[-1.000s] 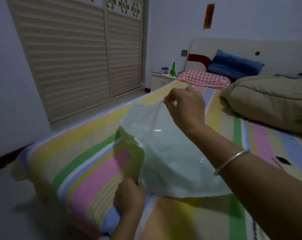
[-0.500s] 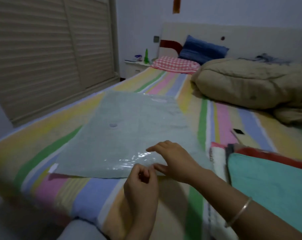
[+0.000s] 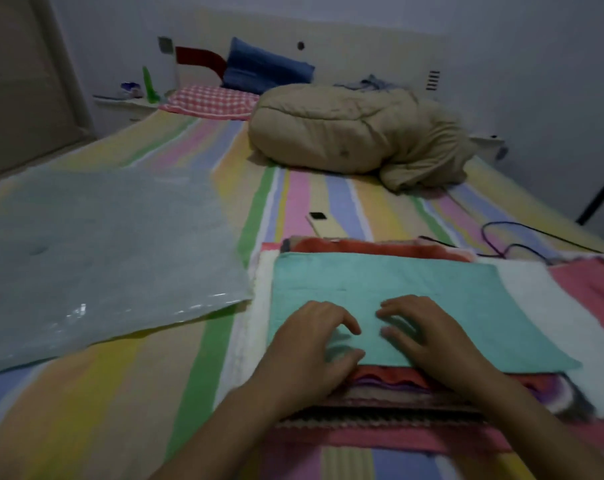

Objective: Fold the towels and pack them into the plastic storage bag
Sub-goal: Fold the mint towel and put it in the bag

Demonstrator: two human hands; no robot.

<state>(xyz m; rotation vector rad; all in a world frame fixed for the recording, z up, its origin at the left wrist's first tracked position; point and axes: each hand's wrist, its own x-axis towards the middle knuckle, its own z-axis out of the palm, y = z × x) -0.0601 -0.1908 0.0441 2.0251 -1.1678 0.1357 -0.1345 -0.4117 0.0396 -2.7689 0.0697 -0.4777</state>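
As left hand [image 3: 311, 344] and right hand [image 3: 428, 337] seemingly press towel [image 3: 397, 285], bag [image 3: 103, 254] lies left.

- Bed [image 3: 86, 410] under a pastel striped sheet, filling the frame.
- Plastic bag [image 3: 103, 251], flat, left of centre.
- Stack of towels [image 3: 380, 289], lower right, just beside the bag.
- Beige quilt [image 3: 345, 133], bundled, upper centre.
- Checked pillow [image 3: 210, 102], upper left of the quilt.
- Black cable [image 3: 522, 230], right side.

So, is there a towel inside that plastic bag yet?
No, the plastic bag lies flat and empty on the bed, and the towels are stacked beside it under the left hand and right hand.
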